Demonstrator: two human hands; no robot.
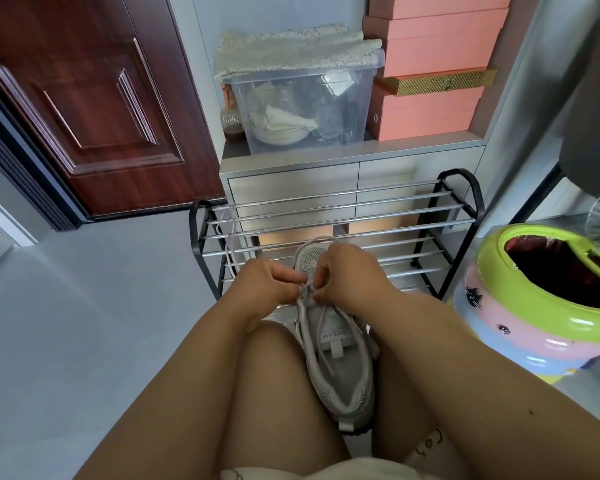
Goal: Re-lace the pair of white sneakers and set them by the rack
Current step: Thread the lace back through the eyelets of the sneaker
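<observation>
Dark red-brown door (pixel 94 109) fills the upper left of the frame; grey floor (pixel 84 323) below it on the left.

Grey cabinet (pixel 354 181) at upper centre. On its top: clear plastic bin (pixel 302 98) holding dishes and glassware, a cream cloth (pixel 291 50) draped over its lid; stacked salmon-pink boxes (pixel 433 81) just right of the bin.

Black-framed shoe rack (pixel 336 233) with chrome bars stands in front of the cabinet, centre frame. A loose white lace (pixel 230 240) hangs over the bars at its left end.

Round bin (pixel 541 292) with lime-green rim and pink band at right edge, open top, dark liner inside.

Person's bare legs occupy the lower frame. One white sneaker (pixel 340 368) sits between the knees, centre to lower centre, toe pointing up-frame toward the rack and overlapping its lower bars. Second sneaker not seen.

Shoelace (pixel 321 327) is threaded at the front eyelets; strands trail back over the tongue.

Left hand (pixel 267 285), fingers curled, pinches the lace at the front eyelets. Right hand (pixel 350 275), fingers curled, pinches the lace from the opposite side. Fingertips of both hands nearly meet over the shoe.
</observation>
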